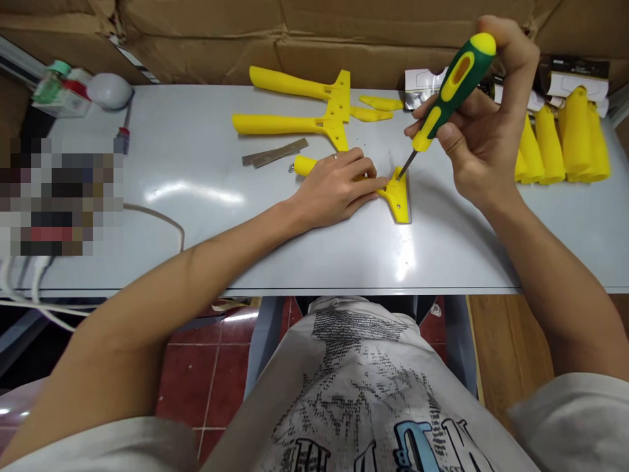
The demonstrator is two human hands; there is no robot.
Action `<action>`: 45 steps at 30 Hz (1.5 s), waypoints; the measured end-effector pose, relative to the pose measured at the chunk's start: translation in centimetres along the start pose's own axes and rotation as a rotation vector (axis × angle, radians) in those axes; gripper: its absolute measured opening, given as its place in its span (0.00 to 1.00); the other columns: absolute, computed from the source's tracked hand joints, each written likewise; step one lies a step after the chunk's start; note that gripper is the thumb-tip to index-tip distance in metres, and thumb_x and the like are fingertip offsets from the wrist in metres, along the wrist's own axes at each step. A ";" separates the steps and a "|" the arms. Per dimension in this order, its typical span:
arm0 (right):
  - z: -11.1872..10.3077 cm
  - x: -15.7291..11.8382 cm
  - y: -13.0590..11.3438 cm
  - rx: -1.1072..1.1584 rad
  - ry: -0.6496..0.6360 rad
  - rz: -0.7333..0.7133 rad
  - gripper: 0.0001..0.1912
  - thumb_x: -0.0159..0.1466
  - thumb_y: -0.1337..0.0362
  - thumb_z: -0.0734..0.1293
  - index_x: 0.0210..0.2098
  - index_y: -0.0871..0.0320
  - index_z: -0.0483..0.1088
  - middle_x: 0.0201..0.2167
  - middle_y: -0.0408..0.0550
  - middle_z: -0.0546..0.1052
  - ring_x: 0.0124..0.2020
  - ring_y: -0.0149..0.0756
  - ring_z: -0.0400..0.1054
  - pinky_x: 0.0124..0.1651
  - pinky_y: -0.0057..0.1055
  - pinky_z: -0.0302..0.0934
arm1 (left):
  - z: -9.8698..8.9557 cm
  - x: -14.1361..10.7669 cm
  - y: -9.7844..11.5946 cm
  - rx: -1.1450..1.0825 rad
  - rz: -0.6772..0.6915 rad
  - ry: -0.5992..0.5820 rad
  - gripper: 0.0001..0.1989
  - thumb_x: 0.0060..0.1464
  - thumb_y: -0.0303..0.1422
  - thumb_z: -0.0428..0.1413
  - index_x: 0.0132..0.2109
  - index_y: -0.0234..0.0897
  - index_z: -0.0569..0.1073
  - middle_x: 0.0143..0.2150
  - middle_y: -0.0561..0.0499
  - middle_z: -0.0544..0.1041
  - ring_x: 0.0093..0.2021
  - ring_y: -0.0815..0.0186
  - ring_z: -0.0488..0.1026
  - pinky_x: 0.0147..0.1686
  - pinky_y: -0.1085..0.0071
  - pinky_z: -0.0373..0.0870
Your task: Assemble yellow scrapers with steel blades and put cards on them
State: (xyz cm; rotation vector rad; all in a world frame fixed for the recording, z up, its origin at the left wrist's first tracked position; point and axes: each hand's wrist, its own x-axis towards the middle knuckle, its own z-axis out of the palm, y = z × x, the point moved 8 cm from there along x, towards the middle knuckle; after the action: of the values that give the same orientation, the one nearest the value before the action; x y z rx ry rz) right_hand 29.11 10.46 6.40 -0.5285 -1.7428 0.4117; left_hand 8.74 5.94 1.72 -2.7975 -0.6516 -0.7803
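My left hand [337,187] is closed over the handle of a yellow scraper [401,204] and holds it down on the table; the handle's end sticks out to the left, beside a few small screws [291,168]. A thin blade edge shows along the scraper's head. In my right hand [491,144] is a green and yellow screwdriver [453,85], tilted, with its tip on a screw at the upper part of the head. Two more yellow scrapers [289,84] lie farther back. Two metal blades [280,153] rest between these and my left hand.
Yellow blade clamp pieces [381,103] lie behind the scraper. At right stand several yellow sleeves [574,144] with packaging cards. A white rounded object [110,90], a small screwdriver [124,137] and a cable [167,219] are at left. Cardboard [344,39] borders the table's back.
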 end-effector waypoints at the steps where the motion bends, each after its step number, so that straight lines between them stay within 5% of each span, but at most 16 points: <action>1: -0.2 0.0 -0.2 -0.018 0.030 -0.014 0.44 0.66 0.22 0.68 0.76 0.22 0.58 0.74 0.41 0.63 0.43 0.40 0.76 0.42 0.46 0.85 | -0.1 0.0 0.1 0.013 0.016 0.008 0.21 0.86 0.46 0.49 0.65 0.46 0.83 0.49 0.43 0.84 0.53 0.51 0.80 0.42 0.57 0.74; 6: -0.4 -0.1 -1.1 -0.126 0.118 -0.026 0.46 0.60 0.26 0.77 0.73 0.20 0.62 0.58 0.43 0.74 0.33 0.38 0.67 0.22 0.36 0.66 | -0.6 0.1 0.6 0.039 0.069 0.052 0.18 0.85 0.44 0.52 0.64 0.43 0.83 0.49 0.44 0.86 0.51 0.54 0.78 0.41 0.59 0.73; 8: -0.8 -0.4 -2.2 -0.186 0.209 -0.056 0.47 0.59 0.23 0.76 0.73 0.21 0.65 0.60 0.43 0.74 0.32 0.38 0.64 0.19 0.37 0.59 | -0.5 0.2 0.6 0.038 0.058 0.040 0.18 0.85 0.44 0.52 0.64 0.44 0.83 0.49 0.44 0.86 0.51 0.54 0.79 0.41 0.59 0.72; 16: -0.5 -1.8 -3.3 -0.400 0.174 0.091 0.46 0.64 0.29 0.76 0.76 0.18 0.58 0.72 0.40 0.72 0.55 0.55 0.80 0.39 0.48 0.83 | -0.9 0.2 0.8 0.054 0.082 0.083 0.17 0.86 0.43 0.52 0.62 0.42 0.83 0.48 0.45 0.85 0.49 0.55 0.79 0.39 0.60 0.71; 23: -0.5 -0.8 -6.6 -0.329 0.255 -0.139 0.44 0.66 0.21 0.70 0.76 0.18 0.59 0.76 0.28 0.68 0.49 0.39 0.82 0.39 0.38 0.82 | -0.6 0.1 0.7 0.058 0.077 0.066 0.17 0.86 0.43 0.52 0.63 0.43 0.83 0.48 0.45 0.85 0.50 0.55 0.79 0.39 0.61 0.71; 28: -0.3 -0.8 -4.4 -0.218 0.149 0.205 0.40 0.69 0.22 0.64 0.77 0.13 0.56 0.87 0.13 0.54 0.64 0.54 0.81 0.56 0.50 0.89 | -0.6 0.0 0.6 0.068 0.078 0.077 0.19 0.86 0.44 0.51 0.64 0.44 0.83 0.48 0.45 0.84 0.50 0.55 0.79 0.39 0.62 0.70; 33: -0.4 -1.4 -2.0 -0.239 0.076 0.334 0.49 0.65 0.20 0.62 0.81 0.14 0.49 0.88 0.12 0.50 0.71 0.56 0.77 0.67 0.50 0.86 | -0.5 0.0 0.6 0.078 0.077 0.064 0.20 0.87 0.45 0.49 0.63 0.44 0.83 0.48 0.45 0.84 0.50 0.55 0.79 0.39 0.61 0.70; 38: -0.4 -1.5 -1.6 -0.256 0.063 0.311 0.47 0.66 0.22 0.64 0.81 0.15 0.50 0.88 0.13 0.50 0.70 0.57 0.77 0.66 0.50 0.87 | -0.3 0.0 0.5 0.064 0.052 0.035 0.21 0.87 0.46 0.48 0.64 0.45 0.83 0.49 0.44 0.84 0.52 0.53 0.79 0.40 0.60 0.71; 45: 0.0 -0.6 -1.5 -0.065 0.006 0.119 0.41 0.67 0.25 0.70 0.76 0.09 0.56 0.84 0.19 0.56 0.56 0.48 0.83 0.58 0.53 0.89 | -0.3 0.0 0.5 0.069 0.050 0.017 0.20 0.87 0.45 0.49 0.66 0.45 0.82 0.50 0.44 0.84 0.53 0.53 0.79 0.40 0.60 0.71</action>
State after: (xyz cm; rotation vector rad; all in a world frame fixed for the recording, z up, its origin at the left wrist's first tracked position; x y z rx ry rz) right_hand 29.05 8.91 6.71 -0.6822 -1.7286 0.4380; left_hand 8.80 5.45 1.92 -2.7311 -0.5911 -0.7568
